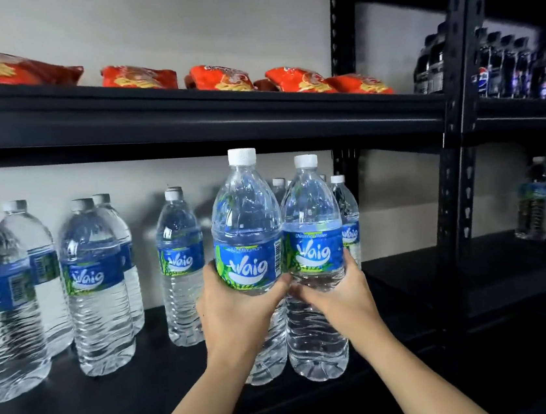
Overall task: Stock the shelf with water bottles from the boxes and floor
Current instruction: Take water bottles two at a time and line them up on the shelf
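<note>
Two clear, ribbed plastic water bottles with white screw caps and glossy blue-and-green labels, side by side and touching, at the near edge of the matte black metal shelf [118, 411]. Left bottle [244, 223] gripped just under the label by the left hand [239, 307], fingers curled round the far side. Right bottle [310, 216] clasped the same way by the right hand [339, 296], thumbs nearly meeting between the two. Both upright, long axes vertical, caps up, labels facing near. Bases on the board or just above it: impossible to tell. To the left and behind, matching stocked bottles [95, 288] standing in loose rows. On the board above, crinkled red foil snack packets [139, 77] lying flat. Far right, dark cola bottles [514, 70].
</note>
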Action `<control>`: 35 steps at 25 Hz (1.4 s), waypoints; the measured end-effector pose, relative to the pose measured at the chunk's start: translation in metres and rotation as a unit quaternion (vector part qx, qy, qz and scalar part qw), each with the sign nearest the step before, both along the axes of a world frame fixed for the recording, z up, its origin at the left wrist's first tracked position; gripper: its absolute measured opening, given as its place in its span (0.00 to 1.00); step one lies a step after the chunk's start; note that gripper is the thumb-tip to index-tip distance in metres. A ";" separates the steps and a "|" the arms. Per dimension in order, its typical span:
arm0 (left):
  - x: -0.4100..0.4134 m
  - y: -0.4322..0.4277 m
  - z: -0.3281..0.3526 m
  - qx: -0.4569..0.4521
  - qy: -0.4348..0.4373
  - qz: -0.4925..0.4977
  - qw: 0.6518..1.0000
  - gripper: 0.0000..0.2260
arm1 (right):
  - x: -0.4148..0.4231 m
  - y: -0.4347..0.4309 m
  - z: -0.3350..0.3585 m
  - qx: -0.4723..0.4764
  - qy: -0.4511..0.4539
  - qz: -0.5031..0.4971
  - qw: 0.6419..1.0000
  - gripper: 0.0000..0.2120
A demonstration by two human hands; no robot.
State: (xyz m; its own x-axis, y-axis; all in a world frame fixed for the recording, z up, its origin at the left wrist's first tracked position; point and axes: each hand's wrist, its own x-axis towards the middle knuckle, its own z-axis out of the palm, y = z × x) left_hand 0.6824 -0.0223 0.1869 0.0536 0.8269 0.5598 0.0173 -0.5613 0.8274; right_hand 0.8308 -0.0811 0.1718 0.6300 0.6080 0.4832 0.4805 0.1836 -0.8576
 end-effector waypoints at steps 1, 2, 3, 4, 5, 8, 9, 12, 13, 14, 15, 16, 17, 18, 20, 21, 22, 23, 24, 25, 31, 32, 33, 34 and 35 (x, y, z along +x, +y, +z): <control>0.006 0.002 -0.001 0.000 -0.002 -0.006 1.000 0.33 | 0.008 0.005 0.002 -0.010 -0.004 -0.012 1.000 0.58; 0.012 0.005 -0.002 0.000 -0.002 -0.007 1.000 0.34 | 0.017 0.010 0.005 -0.019 -0.007 -0.019 1.000 0.58; 0.018 0.008 -0.003 -0.001 0.000 -0.006 1.000 0.34 | 0.027 0.014 0.008 -0.024 -0.007 -0.026 0.999 0.58; 0.024 0.013 -0.005 -0.002 0.003 -0.006 1.000 0.34 | 0.038 0.018 0.010 -0.026 -0.004 -0.033 0.999 0.57; 0.030 0.016 -0.007 -0.004 0.003 -0.007 1.000 0.34 | 0.052 0.022 0.011 -0.026 -0.002 -0.042 0.999 0.55; 0.047 0.028 -0.009 -0.007 0.000 -0.003 1.000 0.33 | 0.091 0.027 0.012 -0.026 -0.003 -0.060 0.998 0.45; 0.052 0.030 -0.009 -0.008 0.001 -0.002 1.000 0.33 | 0.103 0.028 0.011 -0.025 -0.002 -0.065 0.998 0.42; 0.071 0.038 -0.014 -0.015 0.015 -0.011 1.000 0.36 | 0.136 0.029 0.006 -0.018 0.001 -0.080 0.997 0.39; 0.078 0.040 -0.016 -0.020 0.016 -0.014 1.000 0.37 | 0.145 0.030 0.002 -0.012 0.003 -0.085 0.996 0.39; 0.083 0.041 -0.018 -0.022 0.017 -0.016 0.999 0.37 | 0.152 0.029 -0.002 -0.004 0.007 -0.087 0.996 0.38; 0.089 0.041 -0.020 -0.021 0.019 -0.014 1.000 0.36 | 0.158 0.028 -0.007 0.003 0.013 -0.087 0.996 0.37; 0.093 0.041 -0.022 -0.018 0.021 -0.010 1.000 0.36 | 0.164 0.028 -0.013 0.006 0.017 -0.085 0.996 0.37; 0.097 0.041 -0.023 -0.017 0.024 -0.007 1.000 0.34 | 0.167 0.026 -0.018 0.010 0.023 -0.082 0.996 0.36; 0.100 0.039 -0.024 -0.017 0.024 -0.010 1.000 0.33 | 0.171 0.025 -0.025 0.015 0.028 -0.076 0.997 0.36; 0.105 0.036 -0.023 -0.017 0.020 -0.018 0.999 0.30 | 0.177 0.027 -0.032 0.017 0.031 -0.055 0.998 0.38; 0.107 0.036 -0.022 -0.017 0.021 -0.021 0.999 0.30 | 0.179 0.030 -0.034 0.007 0.026 -0.038 0.999 0.40; 0.110 0.036 -0.022 -0.014 0.022 -0.022 0.999 0.31 | 0.182 0.032 -0.036 -0.007 0.020 -0.021 1.000 0.43; 0.112 0.036 -0.022 -0.013 0.024 -0.023 0.999 0.31 | 0.184 0.034 -0.038 -0.019 0.014 -0.004 1.000 0.46; 0.113 0.037 -0.022 -0.012 0.026 -0.023 0.999 0.32 | 0.185 0.036 -0.039 -0.033 0.008 0.012 0.999 0.48; 0.115 0.037 -0.022 -0.013 0.029 -0.021 0.999 0.32 | 0.186 0.037 -0.041 -0.049 0.001 0.024 0.999 0.49; 0.119 0.037 -0.024 -0.006 0.040 -0.017 0.999 0.34 | 0.199 0.035 -0.045 -0.120 0.059 0.061 0.989 0.50; 0.119 0.037 -0.024 -0.007 0.043 -0.017 0.999 0.35 | 0.202 0.034 -0.045 -0.124 0.066 0.065 0.988 0.52; 0.120 0.037 -0.025 -0.010 0.043 -0.018 0.999 0.34 | 0.203 0.033 -0.046 -0.123 0.071 0.067 0.988 0.53; 0.121 0.037 -0.025 -0.011 0.041 -0.018 0.999 0.34 | 0.203 0.032 -0.046 -0.120 0.075 0.067 0.988 0.54; 0.123 0.037 -0.026 -0.012 0.041 -0.015 0.999 0.34 | 0.203 0.031 -0.047 -0.115 0.077 0.068 0.988 0.55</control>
